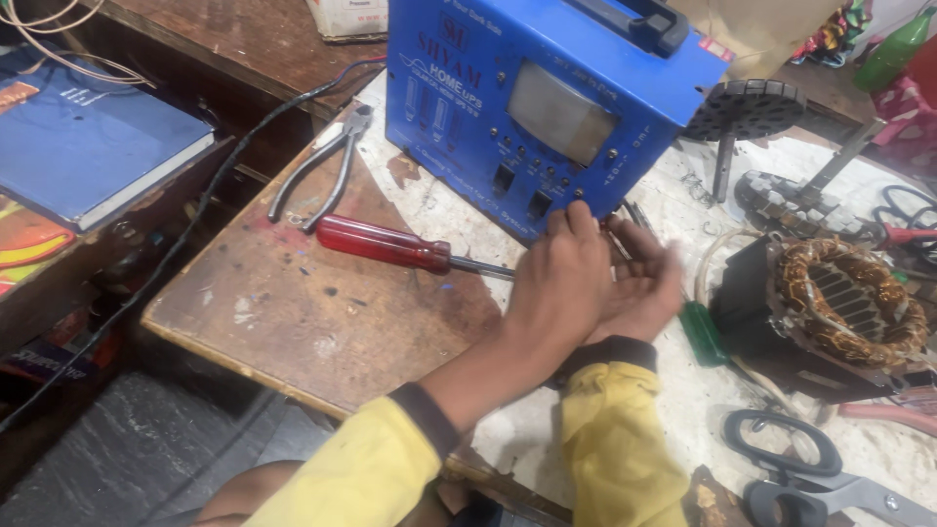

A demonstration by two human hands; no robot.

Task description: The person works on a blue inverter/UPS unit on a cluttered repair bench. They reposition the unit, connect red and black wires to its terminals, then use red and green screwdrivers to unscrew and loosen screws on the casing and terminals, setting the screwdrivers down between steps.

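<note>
Head view: at frame centre, the left hand (561, 283) is pressed against the lower front edge of the blue metal power-supply box (542, 107), empty as far as can be seen. The right hand (644, 288) is held beside it, fingers spread. A red-handled screwdriver (386, 244) lies left of them.

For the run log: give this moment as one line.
left hand on blue power unit lower front corner | right hand beside it, grip unclear | red-handled screwdriver, pliers lying on bench

Close head view down onto workbench (293, 312)
</note>
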